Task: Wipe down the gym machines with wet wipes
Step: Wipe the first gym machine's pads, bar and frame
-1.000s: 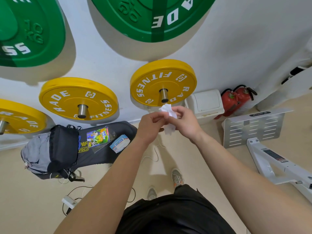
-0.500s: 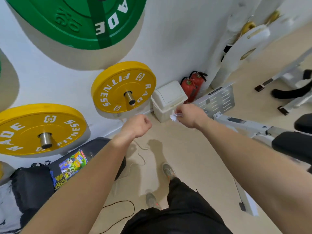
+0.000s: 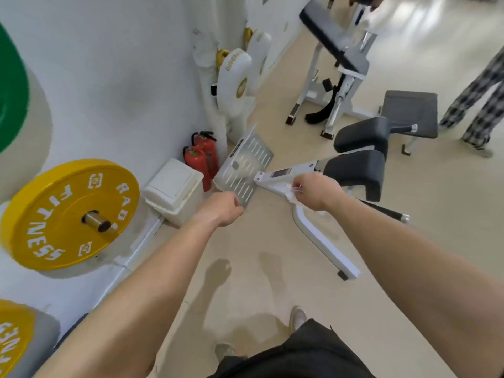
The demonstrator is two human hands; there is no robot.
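Wall (image 3: 122, 77) runs along the left, with a yellow plate (image 3: 68, 214) on a peg and the edge of a green plate (image 3: 11, 91) above it. At the wall foot, near to far: white bin (image 3: 174, 186), two red extinguishers (image 3: 203, 156), a rack of white plates (image 3: 234, 77).

Open beige floor (image 3: 245, 268) lies between the wall skirting and the machine's white base tube (image 3: 321, 241), which angles out on the right. The person's shoe (image 3: 297, 317) stands in this strip. The machine's slotted footplate (image 3: 245, 165) leans tilted just beside the extinguishers. Its white frame (image 3: 281, 177) runs right to dark pads (image 3: 354, 170). Beyond that are a grey stool (image 3: 409, 110) and a bench (image 3: 335, 36), with more open floor to the far right. A second person's checked trouser leg (image 3: 477, 99) stands at the right edge.

Both arms reach forward, bare and nearly straight. Left hand (image 3: 223, 205) is back-up with fingers curled under, and nothing is seen in it. It sits in front of the footplate's lower corner, and I cannot tell whether they touch.

Right hand (image 3: 313, 190) is back-up with fingers curled, pinching the wipe (image 3: 290, 195). The wipe is bunched at the fingertips, right at the frame near its joint with the footplate. Blur hides whether it touches the frame.
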